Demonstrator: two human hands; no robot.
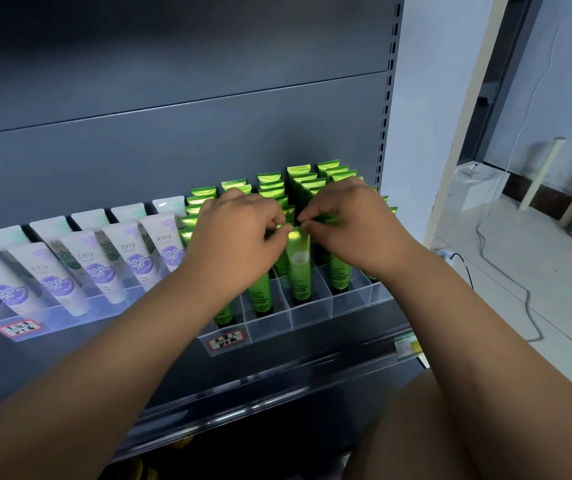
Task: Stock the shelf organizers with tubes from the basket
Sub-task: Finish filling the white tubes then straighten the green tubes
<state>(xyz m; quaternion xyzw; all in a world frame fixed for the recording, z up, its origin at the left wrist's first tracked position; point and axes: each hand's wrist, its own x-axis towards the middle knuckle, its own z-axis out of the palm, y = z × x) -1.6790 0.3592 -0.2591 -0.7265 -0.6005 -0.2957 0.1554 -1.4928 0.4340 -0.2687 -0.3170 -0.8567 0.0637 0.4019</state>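
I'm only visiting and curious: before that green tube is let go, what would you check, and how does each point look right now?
1. Grip: left hand and right hand both pinch the top edge of the green tube: ok.
2. Tube stands upright, cap down, inside a compartment of the clear organizer: ok.
3. Cap resting fully on the compartment floor: cannot tell.
4. Printed side faces the front: ok.
5. Free compartments left in the front row for more tubes: ok.
6. Tubes left in the basket: cannot tell, it is out of view.
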